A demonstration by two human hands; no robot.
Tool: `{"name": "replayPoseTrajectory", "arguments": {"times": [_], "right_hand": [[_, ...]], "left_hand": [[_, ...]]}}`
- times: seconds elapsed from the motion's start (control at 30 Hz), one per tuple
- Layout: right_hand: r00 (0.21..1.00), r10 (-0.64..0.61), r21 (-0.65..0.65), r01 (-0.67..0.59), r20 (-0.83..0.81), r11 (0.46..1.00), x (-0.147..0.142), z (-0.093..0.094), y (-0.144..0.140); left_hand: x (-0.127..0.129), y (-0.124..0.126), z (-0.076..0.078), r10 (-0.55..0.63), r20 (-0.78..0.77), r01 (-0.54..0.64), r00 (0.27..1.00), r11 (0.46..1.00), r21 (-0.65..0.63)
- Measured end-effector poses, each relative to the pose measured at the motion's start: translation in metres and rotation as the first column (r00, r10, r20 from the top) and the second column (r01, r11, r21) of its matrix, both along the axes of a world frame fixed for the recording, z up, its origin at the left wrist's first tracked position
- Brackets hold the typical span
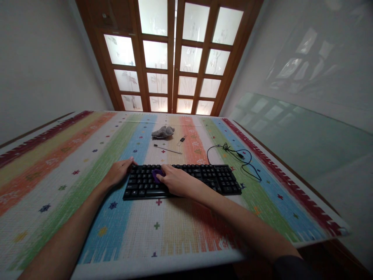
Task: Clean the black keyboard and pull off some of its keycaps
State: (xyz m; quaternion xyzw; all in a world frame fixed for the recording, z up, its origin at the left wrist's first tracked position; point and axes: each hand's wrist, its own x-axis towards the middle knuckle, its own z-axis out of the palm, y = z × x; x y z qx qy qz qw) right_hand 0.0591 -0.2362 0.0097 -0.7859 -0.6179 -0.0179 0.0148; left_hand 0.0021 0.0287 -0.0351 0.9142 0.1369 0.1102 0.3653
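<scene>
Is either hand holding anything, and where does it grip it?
The right hand pinches a small purple object at its near edge, over the keyboard; the left hand only steadies the keyboard's left end.

both forearms are bare from wrist to elbow, with no watch, ring or bracelet on the left hand (118,172) or the right hand (177,182). a dark sleeve edge (287,266) shows at the right upper arm near the lower frame border.
</scene>
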Motion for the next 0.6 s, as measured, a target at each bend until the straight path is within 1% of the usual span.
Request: {"name": "replayPoseTrajectory", "arguments": {"times": [0.1,0.23,0.4,0.6], "right_hand": [[1.000,-0.017,-0.030,0.017,-0.005,0.999,0.002,0.001,-0.005],[0.999,-0.037,-0.020,0.037,-0.016,0.999,0.007,0.000,-0.014],[0.997,-0.057,-0.073,0.053,-0.046,0.996,0.013,0.002,-0.026],[0.995,-0.066,-0.066,0.062,-0.069,0.996,0.017,0.004,-0.035]], "left_hand": [[0.000,-0.001,0.002,0.002,-0.009,-0.002,1.000,1.000,0.006],[0.000,-0.001,0.003,0.001,-0.010,0.000,1.000,1.000,0.026],[0.000,-0.001,0.002,0.016,-0.012,-0.016,1.000,1.000,0.018],[0.000,-0.001,0.002,0.013,-0.006,-0.013,1.000,1.000,0.000]]}}
